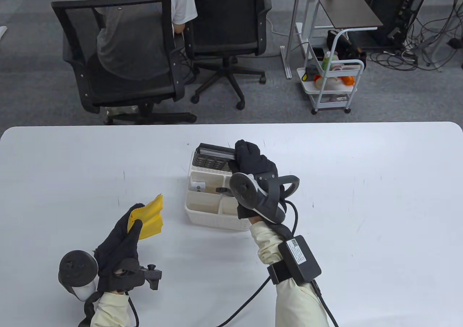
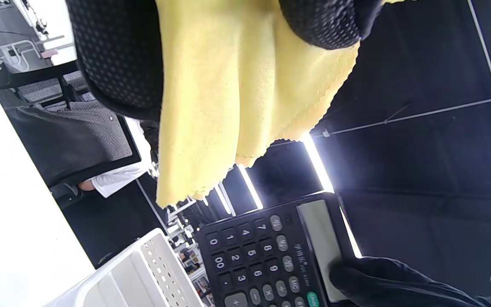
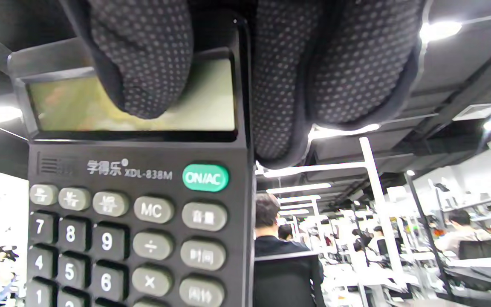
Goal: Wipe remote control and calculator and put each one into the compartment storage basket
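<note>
Reaching over the white perforated basket (image 1: 202, 216) at frame centre, your right hand (image 1: 253, 164) pinches the black calculator (image 1: 213, 158) by its display end, standing it in the far compartment. Your left hand (image 1: 119, 243), lower left, holds the soft yellow cloth (image 1: 150, 216) in curled fingers above the white surface (image 1: 361, 196); office chairs stand beyond.

Counts on and around the white worktop (image 1: 361, 182)

One black push-button calculator (image 1: 213, 157), one folded yellow microfibre cloth (image 1: 150, 216), one white perforated plastic compartment basket (image 1: 209, 218) and two black-gloved hands: left hand (image 1: 117, 245), right hand (image 1: 255, 171). Behind the worktop stand two black mesh office chairs (image 1: 123, 52) and one white wheeled trolley (image 1: 331, 84); one seated person (image 1: 144, 19) shows.
</note>
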### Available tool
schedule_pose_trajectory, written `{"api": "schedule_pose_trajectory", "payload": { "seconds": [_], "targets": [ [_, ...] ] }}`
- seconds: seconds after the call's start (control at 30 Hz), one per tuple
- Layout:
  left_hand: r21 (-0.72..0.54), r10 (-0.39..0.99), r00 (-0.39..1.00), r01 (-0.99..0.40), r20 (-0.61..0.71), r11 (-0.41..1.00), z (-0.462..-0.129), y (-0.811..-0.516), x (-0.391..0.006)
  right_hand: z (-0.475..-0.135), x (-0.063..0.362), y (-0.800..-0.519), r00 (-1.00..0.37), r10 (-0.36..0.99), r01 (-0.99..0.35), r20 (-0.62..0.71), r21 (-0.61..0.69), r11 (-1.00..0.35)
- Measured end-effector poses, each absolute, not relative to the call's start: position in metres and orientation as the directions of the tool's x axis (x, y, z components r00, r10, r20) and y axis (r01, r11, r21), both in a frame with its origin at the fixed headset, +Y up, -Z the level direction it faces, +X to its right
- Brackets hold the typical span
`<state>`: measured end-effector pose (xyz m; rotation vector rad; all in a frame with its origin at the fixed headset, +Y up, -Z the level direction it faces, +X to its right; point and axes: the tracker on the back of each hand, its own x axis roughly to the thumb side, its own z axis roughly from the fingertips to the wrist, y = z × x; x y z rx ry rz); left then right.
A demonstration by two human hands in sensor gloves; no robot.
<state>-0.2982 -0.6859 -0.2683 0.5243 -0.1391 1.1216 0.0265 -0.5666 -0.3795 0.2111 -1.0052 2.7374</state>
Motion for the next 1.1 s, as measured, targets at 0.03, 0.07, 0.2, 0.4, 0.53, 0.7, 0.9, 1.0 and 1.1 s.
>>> {"api": "schedule_pose_trajectory", "payload": {
  "seconds": [0.03,0.07,0.2,0.4,0.53,0.7,0.9,1.0,1.1],
  "targets": [
    [0.328,0.822,0.441,-0.885,0.361,0.330,-0.269,-0.687,-0.298,-0.386,0.026,-0.571,-0.969,0.158,-0.244,0.192,-0.614,-0.751],
    [0.324,0.824,0.440,-0.886,0.357,0.332,-0.269,-0.688,-0.298,-0.393,0.025,-0.575,-0.972,0.158,-0.233,0.176,-0.605,-0.761],
    [0.317,0.828,0.438,-0.887,0.350,0.336,-0.270,-0.690,-0.298,-0.413,0.024,-0.592,-0.976,0.167,-0.217,0.139,-0.569,-0.793],
    [0.302,0.831,0.423,-0.896,0.363,0.324,-0.272,-0.689,-0.300,-0.436,0.020,-0.619,-0.981,0.168,-0.195,0.099,-0.500,-0.844],
    [0.297,0.835,0.421,-0.898,0.356,0.326,-0.273,-0.690,-0.300,-0.446,0.015,-0.634,-0.986,0.147,-0.166,0.078,-0.441,-0.882],
    [0.288,0.837,0.420,-0.899,0.350,0.331,-0.273,-0.690,-0.299,-0.452,0.010,-0.646,-0.991,0.119,-0.135,0.065,-0.387,-0.912],
    [0.275,0.840,0.418,-0.901,0.345,0.335,-0.274,-0.692,-0.297,-0.454,0.008,-0.653,-0.994,0.095,-0.110,0.059,-0.353,-0.929],
    [0.273,0.841,0.418,-0.901,0.343,0.336,-0.274,-0.692,-0.297,-0.453,0.006,-0.657,-0.993,0.101,-0.113,0.053,-0.331,-0.937],
    [0.259,0.843,0.418,-0.903,0.339,0.343,-0.275,-0.694,-0.295,-0.450,0.006,-0.662,-0.991,0.119,-0.132,0.059,-0.322,-0.937]
  ]
}}
